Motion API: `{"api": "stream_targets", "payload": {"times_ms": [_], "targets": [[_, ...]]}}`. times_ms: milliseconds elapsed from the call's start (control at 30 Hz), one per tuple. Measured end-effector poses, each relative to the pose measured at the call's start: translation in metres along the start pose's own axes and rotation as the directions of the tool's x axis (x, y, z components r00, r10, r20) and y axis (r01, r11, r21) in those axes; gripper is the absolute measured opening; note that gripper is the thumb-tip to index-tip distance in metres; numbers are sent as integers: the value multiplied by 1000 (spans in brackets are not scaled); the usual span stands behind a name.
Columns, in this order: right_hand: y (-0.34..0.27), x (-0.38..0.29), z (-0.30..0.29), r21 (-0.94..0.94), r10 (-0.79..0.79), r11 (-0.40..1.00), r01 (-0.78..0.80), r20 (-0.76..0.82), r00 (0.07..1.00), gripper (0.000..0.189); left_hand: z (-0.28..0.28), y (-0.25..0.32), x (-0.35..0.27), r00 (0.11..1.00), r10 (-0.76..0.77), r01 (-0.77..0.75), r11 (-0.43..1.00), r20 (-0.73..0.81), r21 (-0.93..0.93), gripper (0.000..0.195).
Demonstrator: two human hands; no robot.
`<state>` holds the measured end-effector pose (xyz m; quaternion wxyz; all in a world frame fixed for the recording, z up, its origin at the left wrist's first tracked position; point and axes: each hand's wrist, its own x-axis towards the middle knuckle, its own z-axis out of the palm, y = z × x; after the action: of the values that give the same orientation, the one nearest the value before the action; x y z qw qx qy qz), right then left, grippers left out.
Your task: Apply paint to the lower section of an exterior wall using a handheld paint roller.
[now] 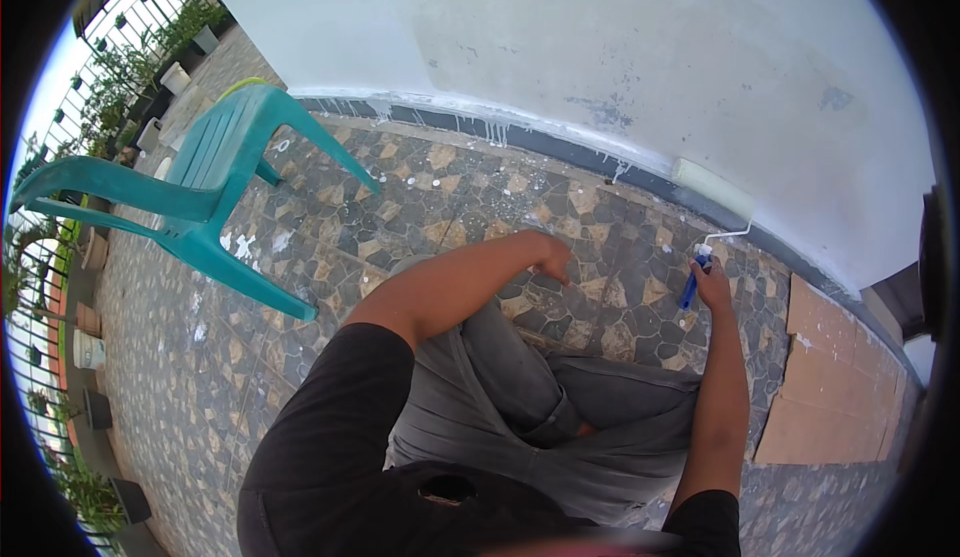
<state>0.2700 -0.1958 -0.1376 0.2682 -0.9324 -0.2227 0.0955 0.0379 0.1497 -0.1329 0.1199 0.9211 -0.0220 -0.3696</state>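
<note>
My right hand (712, 287) is closed around the blue handle of a paint roller (696, 279). A bent white wire frame joins the handle to the pale roller sleeve (712, 185), which lies along the foot of the white wall (570, 54), over its grey skirting band (555, 150). My left forearm rests over my raised knee, and my left hand (553, 258) hangs beyond it with nothing visible in it. Its fingers droop loosely apart, partly hidden by the back of the hand. Grey patches and specks mark the wall, and white drips run down the skirting.
A green plastic chair (214, 159) stands at the left on the stone-patterned tile floor (442, 204), which bears white paint splashes. Flattened cardboard (832, 384) lies along the wall at the right. Potted plants (97, 482) line a metal railing at the far left.
</note>
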Motion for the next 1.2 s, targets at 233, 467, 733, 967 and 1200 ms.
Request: {"api": "stream_targets", "payload": {"times_ms": [233, 467, 733, 967, 1200], "targets": [[23, -2, 18, -232, -8, 972, 37, 124, 992, 65, -11, 9, -13, 998, -34, 36, 999, 50, -41, 70], [45, 4, 26, -265, 1, 964, 16, 67, 998, 64, -13, 18, -11, 999, -23, 23, 999, 27, -27, 70], [43, 8, 28, -256, 31, 967, -1, 111, 993, 72, -11, 9, -7, 999, 11, -11, 1000, 39, 8, 66], [34, 0, 23, -231, 54, 973, -21, 138, 989, 68, -12, 13, -12, 999, -4, 4, 1000, 32, -5, 69], [36, 4, 24, -261, 69, 965, -21, 179, 981, 75, -14, 14, -11, 998, 15, -17, 1000, 66, 24, 68]]}}
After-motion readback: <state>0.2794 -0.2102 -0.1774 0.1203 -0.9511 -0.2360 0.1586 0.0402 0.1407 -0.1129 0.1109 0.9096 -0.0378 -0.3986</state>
